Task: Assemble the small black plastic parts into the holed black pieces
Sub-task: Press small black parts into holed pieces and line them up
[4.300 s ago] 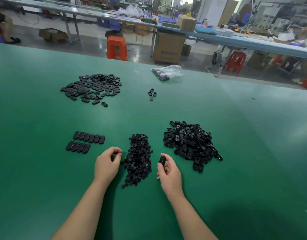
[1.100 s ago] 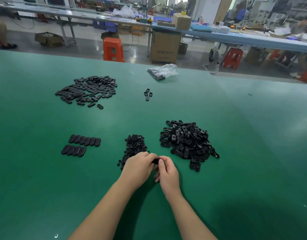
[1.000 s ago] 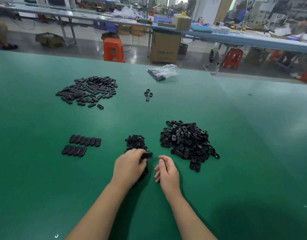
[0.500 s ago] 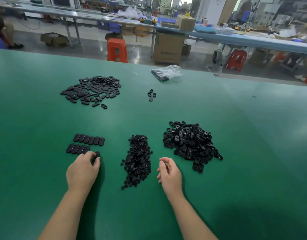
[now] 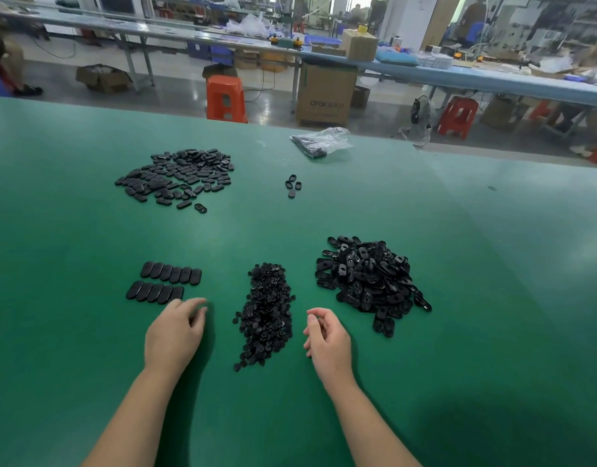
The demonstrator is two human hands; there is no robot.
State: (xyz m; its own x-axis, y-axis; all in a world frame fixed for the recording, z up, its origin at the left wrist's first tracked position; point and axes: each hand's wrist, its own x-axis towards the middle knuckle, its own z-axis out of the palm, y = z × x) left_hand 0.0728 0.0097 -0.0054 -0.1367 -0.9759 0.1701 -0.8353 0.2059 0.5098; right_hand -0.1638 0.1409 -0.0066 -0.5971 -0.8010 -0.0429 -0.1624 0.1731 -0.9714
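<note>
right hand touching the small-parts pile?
Apart. Head view shows green mat between the right hand and the small-parts pile.

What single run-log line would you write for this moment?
left hand: empty, beside the rows of finished pieces | right hand: empty, loosely curled | small parts pile: between hands | holed pieces pile: right

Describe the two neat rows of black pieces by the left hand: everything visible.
The two rows are smooth, glossy black oval pieces, plastic by the look, lying flat side by side on the green table. Back row six, front row about five. The left hand hovers at the front row's right end; contact unclear.
</note>
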